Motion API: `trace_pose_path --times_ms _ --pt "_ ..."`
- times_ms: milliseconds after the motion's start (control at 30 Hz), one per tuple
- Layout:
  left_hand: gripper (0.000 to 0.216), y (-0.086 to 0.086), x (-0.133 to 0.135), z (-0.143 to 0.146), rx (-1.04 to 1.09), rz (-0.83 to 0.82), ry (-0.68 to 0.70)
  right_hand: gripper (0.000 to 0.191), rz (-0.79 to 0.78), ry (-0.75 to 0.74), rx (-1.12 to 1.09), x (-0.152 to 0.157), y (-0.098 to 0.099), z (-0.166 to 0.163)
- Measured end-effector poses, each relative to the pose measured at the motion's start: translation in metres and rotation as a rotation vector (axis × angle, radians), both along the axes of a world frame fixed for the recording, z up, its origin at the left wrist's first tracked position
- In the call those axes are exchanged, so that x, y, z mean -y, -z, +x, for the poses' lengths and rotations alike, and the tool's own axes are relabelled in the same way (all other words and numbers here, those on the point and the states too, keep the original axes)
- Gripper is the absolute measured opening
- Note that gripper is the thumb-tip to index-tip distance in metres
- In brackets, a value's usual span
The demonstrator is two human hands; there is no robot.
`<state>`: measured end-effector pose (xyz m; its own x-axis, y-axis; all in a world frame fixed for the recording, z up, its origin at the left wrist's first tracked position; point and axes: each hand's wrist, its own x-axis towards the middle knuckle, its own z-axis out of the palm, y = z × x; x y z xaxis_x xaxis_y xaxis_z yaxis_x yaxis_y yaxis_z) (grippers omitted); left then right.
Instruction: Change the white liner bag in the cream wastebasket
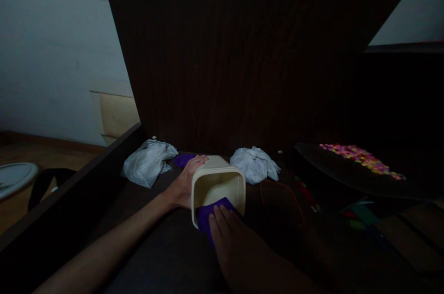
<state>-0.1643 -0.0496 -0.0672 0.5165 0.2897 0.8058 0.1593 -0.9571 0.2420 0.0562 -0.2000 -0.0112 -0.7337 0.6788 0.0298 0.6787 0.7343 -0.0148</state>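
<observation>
Head view, dim light. Biggest thing I have is a dark-brown wood-grain panel (222, 53) across the back, bluish-white wall (58, 30) behind it at left. Dark flat work surface (166, 252) runs from the panel's foot towards me; near part mostly in shadow. Long dark low side board (83, 187) edges it on the left, tan floor (58, 157) beyond. Far right: black curved-edged slab (312, 159) with a pink-and-yellow cluster of small pieces (364, 159) on top.

Cream rounded-square plastic container (218, 163) is mid-surface, tipped over, mouth facing me. Left hand (189, 178) spread wide, holding its outer left side. Whitish crumpled plastic bag (149, 162) sits left of it, white knotted plastic bag (256, 164) just to the right, both near the panel. Right hand (229, 234) holds a folded purple cloth (208, 213) at the container's lower lip, partly inside; I can't see the thumb. Smaller purple patch (182, 160) shows behind the left hand. Smallest: round white knob (154, 137) by the panel's foot.
</observation>
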Motion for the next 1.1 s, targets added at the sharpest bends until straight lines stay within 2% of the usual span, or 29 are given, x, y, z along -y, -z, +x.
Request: trace_pose_path --times_ms 100,167,267,333,433,600,700,800,967,1033,1100 --pt "0.120 -0.002 0.001 0.001 -0.010 0.021 -0.003 0.078 -0.149 0.073 -0.010 -0.003 -0.014 0.005" --pt "0.122 -0.004 0.003 0.003 -0.017 0.038 -0.020 0.089 -0.207 0.128 -0.018 -0.010 -0.015 0.001" --pt "0.120 -0.007 0.006 0.006 -0.035 0.051 -0.042 0.089 -0.228 0.243 0.003 -0.028 -0.001 -0.017" --pt "0.116 -0.008 0.008 0.007 -0.043 0.057 -0.051 0.080 -0.233 0.304 0.025 -0.042 0.009 -0.031" --pt "0.115 -0.008 0.009 0.008 -0.049 0.063 -0.053 0.082 -0.252 0.364 0.041 -0.058 0.013 -0.046" --pt "0.114 -0.007 0.008 0.009 -0.045 0.065 -0.065 0.106 -0.374 0.253 0.077 -0.069 -0.015 -0.048" --pt "0.113 -0.006 0.008 0.010 -0.036 0.078 -0.057 0.119 -0.465 0.156 0.013 -0.069 -0.030 -0.047" --pt "0.113 -0.005 0.008 0.009 -0.043 0.089 -0.057 0.115 -0.546 0.105 -0.121 -0.064 -0.035 -0.046" --pt "0.114 -0.005 0.007 0.006 -0.039 0.051 -0.060 0.123 -0.496 0.079 -0.371 -0.048 -0.038 -0.037" --pt "0.112 -0.005 0.006 0.005 -0.028 0.043 -0.053 0.119 -0.507 0.087 -0.330 -0.040 -0.039 -0.033" --pt "0.111 -0.006 0.005 0.004 -0.020 0.027 -0.034 0.102 -0.444 0.091 -0.226 -0.032 -0.035 -0.034"
